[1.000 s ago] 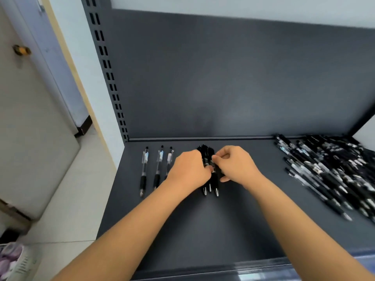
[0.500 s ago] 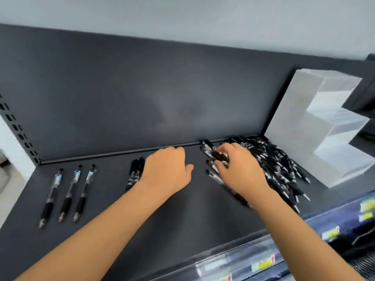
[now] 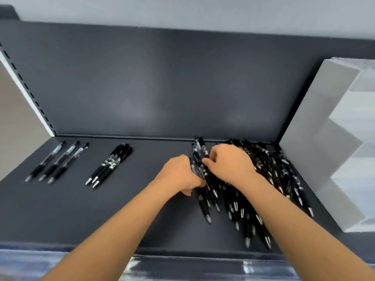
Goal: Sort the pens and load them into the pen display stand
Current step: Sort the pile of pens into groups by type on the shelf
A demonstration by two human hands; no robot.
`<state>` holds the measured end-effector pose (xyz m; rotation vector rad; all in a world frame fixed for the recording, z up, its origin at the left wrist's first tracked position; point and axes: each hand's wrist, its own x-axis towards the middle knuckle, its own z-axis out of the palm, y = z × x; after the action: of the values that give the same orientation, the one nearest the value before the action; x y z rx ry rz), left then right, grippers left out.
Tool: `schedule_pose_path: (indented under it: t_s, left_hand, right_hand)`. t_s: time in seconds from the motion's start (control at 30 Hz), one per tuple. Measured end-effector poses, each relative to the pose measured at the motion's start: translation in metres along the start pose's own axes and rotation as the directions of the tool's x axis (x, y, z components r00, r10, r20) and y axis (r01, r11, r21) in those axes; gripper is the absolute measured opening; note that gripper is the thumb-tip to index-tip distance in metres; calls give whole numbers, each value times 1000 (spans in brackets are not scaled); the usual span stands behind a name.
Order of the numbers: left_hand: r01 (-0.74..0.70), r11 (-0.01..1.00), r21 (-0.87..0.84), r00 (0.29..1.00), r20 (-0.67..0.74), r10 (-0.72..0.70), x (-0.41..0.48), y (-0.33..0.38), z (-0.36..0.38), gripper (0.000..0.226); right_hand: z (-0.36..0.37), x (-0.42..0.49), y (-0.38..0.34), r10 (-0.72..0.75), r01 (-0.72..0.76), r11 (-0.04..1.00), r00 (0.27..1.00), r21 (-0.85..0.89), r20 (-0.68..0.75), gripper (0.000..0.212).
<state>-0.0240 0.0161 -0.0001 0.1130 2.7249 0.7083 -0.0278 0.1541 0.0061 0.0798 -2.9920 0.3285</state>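
A large pile of black pens (image 3: 263,189) lies on the right of the dark shelf (image 3: 101,209). My right hand (image 3: 231,163) rests on the pile's left side and pinches a black pen (image 3: 205,159). My left hand (image 3: 180,173) is at the pile's left edge, fingers curled round pens there. Three clear-barrelled pens (image 3: 56,162) lie side by side at the far left. A small bundle of black pens (image 3: 110,165) lies to their right. The white stepped pen display stand (image 3: 316,138) stands at the far right against the back panel.
The shelf's dark back panel (image 3: 162,88) rises behind everything, with a slotted upright (image 3: 26,88) at the left. The shelf's front lip (image 3: 182,254) carries a clear price-label strip.
The view has swung right from the sorted pens. Both hands left the small black bundle and moved right onto the large pile, where they now hold pens.
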Motion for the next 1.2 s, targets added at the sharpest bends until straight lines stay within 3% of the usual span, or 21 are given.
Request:
schedule_pose_path:
  t_s: [0.1,0.27,0.43,0.57,0.67,0.8,1.0,1.2]
  left_hand:
    - [50,998,26,998,-31,-49,-5,2,1,26]
    - [75,996,52,996,-58,-72,-7,4,7,20]
    - [94,995,-31,995,-26,-95,-5,7,11,12]
    - [53,999,-9,993,-105,-54,-1,13,10,22]
    - [30,999,29,976,-218,-23,1,11,9,32]
    - [26,1000,13,963,-270,-21,9,2,5,42]
    - [58,998,5,988,-144,-56,17,1,0,35]
    - [79,978,-191,996,-13,-83,25,-1,-16,21]
  right_hand:
    - [4,11,-10,-40,42,997,999,-59,34,38]
    - [0,2,-9,-25,31,996,997,-88,71,27]
    - [0,-6,-10,-62,75,986,994,-147,92,38]
    - [-9,-6,-6,-16,21,998,997,-67,78,38]
    - [-25,-5,13,88,-86,995,995,59,-41,40]
    - [-34,-6,37,141,-140,990,990,20,-19,44]
    - [-14,20,12,134,-133,979,991,155,3,29]
    - [1,51,-10,156,-177,981,962,75,223,28]
